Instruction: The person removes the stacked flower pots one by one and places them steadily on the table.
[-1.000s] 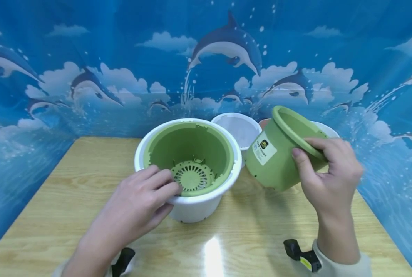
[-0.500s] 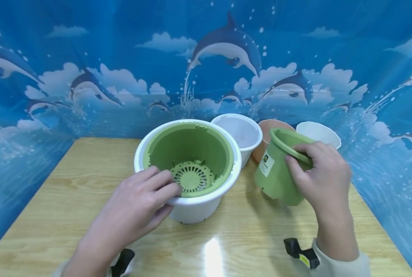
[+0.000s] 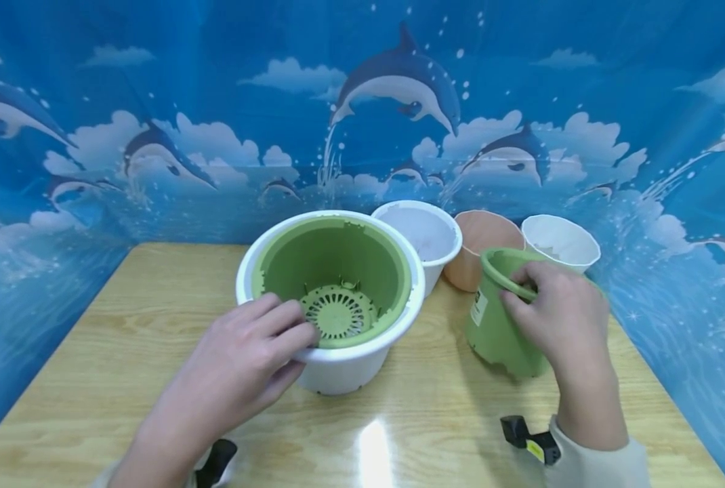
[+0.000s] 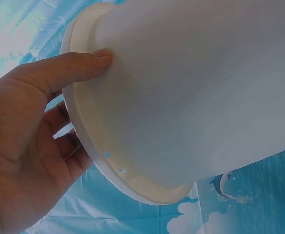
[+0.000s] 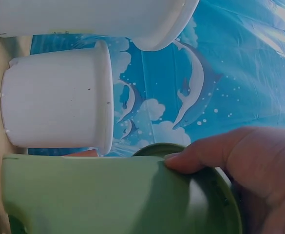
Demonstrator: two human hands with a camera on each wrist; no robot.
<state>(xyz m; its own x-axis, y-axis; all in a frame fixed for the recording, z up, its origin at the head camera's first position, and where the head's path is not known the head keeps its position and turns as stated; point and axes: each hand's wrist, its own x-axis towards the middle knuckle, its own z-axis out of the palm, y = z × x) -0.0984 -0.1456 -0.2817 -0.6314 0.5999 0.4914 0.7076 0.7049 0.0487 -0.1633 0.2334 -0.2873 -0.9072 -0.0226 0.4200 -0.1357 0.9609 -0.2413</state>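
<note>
A large white flowerpot (image 3: 344, 373) stands on the table with a green pot (image 3: 332, 254) nested inside it, its slotted base showing. My left hand (image 3: 246, 352) grips the near left of the rims, fingers over the inside. In the left wrist view the thumb presses the white pot's outer wall (image 4: 196, 97) just under the rim. At right, my right hand (image 3: 560, 315) pinches the rim of another green flowerpot (image 3: 503, 339), which bears a white label and has notches along its base. Its base is right at the tabletop. The right wrist view shows the thumb on its outer wall (image 5: 84, 195).
Behind stand a smaller white pot (image 3: 423, 234), an orange-brown pot (image 3: 484, 237) and a white pot with an angular rim (image 3: 564, 240). The wooden table (image 3: 125, 339) meets a blue dolphin-print curtain (image 3: 216, 81) at the back.
My right hand has lowered the labelled green flowerpot towards the table and slightly right, turning it more upright. The pots behind it have come into view. My left hand has stayed on the rim.
</note>
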